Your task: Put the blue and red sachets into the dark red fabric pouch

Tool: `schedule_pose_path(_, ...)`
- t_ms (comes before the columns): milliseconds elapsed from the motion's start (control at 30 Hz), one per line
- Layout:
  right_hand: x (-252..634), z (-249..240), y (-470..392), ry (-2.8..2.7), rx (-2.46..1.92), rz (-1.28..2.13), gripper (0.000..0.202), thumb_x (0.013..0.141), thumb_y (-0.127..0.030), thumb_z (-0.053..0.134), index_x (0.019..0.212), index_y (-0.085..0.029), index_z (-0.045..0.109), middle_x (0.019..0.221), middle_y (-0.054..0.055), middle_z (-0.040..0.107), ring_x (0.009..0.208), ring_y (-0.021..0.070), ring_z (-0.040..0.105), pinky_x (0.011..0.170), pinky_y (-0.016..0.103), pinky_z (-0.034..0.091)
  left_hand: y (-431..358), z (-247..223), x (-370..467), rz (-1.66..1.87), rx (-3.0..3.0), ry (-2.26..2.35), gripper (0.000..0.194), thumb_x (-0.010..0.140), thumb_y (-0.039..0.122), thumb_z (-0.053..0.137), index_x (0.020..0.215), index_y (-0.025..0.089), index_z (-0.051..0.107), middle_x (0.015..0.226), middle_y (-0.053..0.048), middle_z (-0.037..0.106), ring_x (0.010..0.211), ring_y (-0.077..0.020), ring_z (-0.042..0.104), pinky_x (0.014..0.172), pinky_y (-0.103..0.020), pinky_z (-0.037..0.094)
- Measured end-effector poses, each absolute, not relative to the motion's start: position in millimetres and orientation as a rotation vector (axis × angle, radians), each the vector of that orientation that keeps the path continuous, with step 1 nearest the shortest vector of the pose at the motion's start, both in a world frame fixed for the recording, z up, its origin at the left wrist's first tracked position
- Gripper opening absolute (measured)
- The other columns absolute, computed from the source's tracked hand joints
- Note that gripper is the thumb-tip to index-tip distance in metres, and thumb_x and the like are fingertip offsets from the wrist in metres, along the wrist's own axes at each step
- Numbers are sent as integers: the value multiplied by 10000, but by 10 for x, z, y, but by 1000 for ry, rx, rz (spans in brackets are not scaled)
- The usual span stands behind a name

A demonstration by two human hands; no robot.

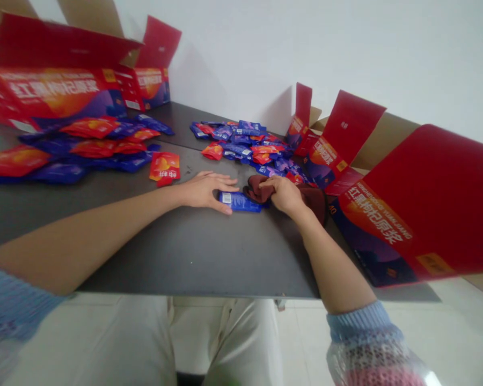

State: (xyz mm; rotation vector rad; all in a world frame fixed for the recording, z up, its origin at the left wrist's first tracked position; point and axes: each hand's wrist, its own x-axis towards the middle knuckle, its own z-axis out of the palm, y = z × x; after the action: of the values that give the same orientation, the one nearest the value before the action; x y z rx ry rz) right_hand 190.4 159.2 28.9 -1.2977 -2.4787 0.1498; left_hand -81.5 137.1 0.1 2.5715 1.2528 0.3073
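A blue sachet (240,202) with a white barcode label lies flat on the grey table (209,246). At its left end, my left hand (203,190) rests with fingers spread and thumb apart, holding nothing. My right hand (284,194) grips a bunched brown cloth (261,190), which covers the sachet's right end. More of the cloth hangs down behind the right wrist. A single red sachet (165,167) lies beyond my left forearm.
Stacked red and blue sachets (94,147) lie at left before an open red carton (60,91) and a smaller one (153,86). Another sachet heap (249,145) is at the back centre. Open red cartons (386,214) line the right side. The table's front edge (193,294) is near my lap.
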Motion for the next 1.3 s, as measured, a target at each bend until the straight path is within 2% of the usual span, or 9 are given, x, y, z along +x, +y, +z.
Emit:
schedule_pose_path(100, 2106, 258, 1664, -2314, -1437, 39, 338, 685, -17, 507, 668, -226, 772, 874, 25, 736, 858, 192, 632, 828, 298, 454, 1380, -15, -830, 305, 2578, 1244, 854, 757, 775, 577, 1486, 343, 460, 1594, -38, 383, 1476, -287, 315, 1183, -468, 138)
schedule_pose_path(267, 2051, 160, 1646, -2063, -1241, -39, 491, 720, -10, 450, 959, -251, 806, 1092, 56, 700, 1037, 241, 594, 939, 406, 453, 1384, -49, -842, 346, 2600, 1232, 856, 762, 769, 580, 1489, 333, 457, 1581, -52, 407, 1465, -285, 338, 1180, -465, 157)
schedule_pose_path(467, 1732, 107, 1477, -2424, -707, 150, 482, 817, -41, 515, 1115, -327, 764, 1181, 39, 648, 1126, 221, 559, 974, 398, 442, 1382, -54, -810, 459, 2657, 1251, 720, 754, 762, 598, 1292, 289, 669, 1398, -64, 618, 1299, -304, 529, 1101, -421, 316)
schedule_pose_path(600, 1627, 174, 1446, -2608, -653, 211, 461, 819, -39, 549, 1105, -326, 770, 1176, 44, 646, 1093, 219, 560, 963, 395, 434, 1399, -59, -794, 522, 2649, 1257, 659, 736, 745, 635, 1199, 284, 721, 1215, -54, 711, 1162, -293, 614, 1029, -397, 381)
schedule_pose_path(733, 1667, 293, 1528, -2720, -705, 230, 483, 800, -14, 525, 1073, -317, 783, 1134, 39, 666, 1053, 211, 576, 940, 373, 440, 1414, -71, -799, 464, 2641, 1248, 673, 748, 756, 614, 1244, 309, 700, 1360, -59, 643, 1283, -303, 544, 1097, -417, 311)
schedule_pose_path(933, 2068, 367, 1669, -2724, -1043, 162, 488, 713, 8, 523, 929, -320, 812, 1101, -4, 706, 986, 198, 590, 882, 332, 455, 1376, -62, -803, 385, 2602, 1276, 800, 793, 768, 543, 1470, 347, 484, 1564, -34, 439, 1449, -283, 365, 1176, -448, 174)
schedule_pose_path(1100, 2242, 431, 1589, -2595, -1357, -189, 320, 783, -83, 572, 832, -290, 811, 1077, 35, 712, 994, 253, 542, 878, 392, 401, 1361, -57, -816, 366, 2613, 1269, 835, 805, 770, 522, 1507, 328, 431, 1574, -43, 420, 1461, -271, 350, 1187, -442, 163)
schedule_pose_path(1200, 2130, 444, 1502, -2516, -1291, -303, 272, 817, -122, 566, 856, -269, 791, 1108, 51, 689, 1033, 285, 519, 863, 413, 379, 1377, -69, -829, 362, 2620, 1269, 822, 808, 762, 523, 1507, 339, 430, 1573, -32, 422, 1459, -269, 355, 1187, -434, 173)
schedule_pose_path(1300, 1943, 413, 1405, -2443, -1071, -197, 316, 835, -96, 503, 939, -246, 761, 1132, 49, 666, 1036, 259, 528, 873, 388, 389, 1389, -65, -833, 384, 2636, 1256, 785, 812, 749, 530, 1482, 343, 470, 1556, -34, 451, 1440, -274, 386, 1178, -433, 201)
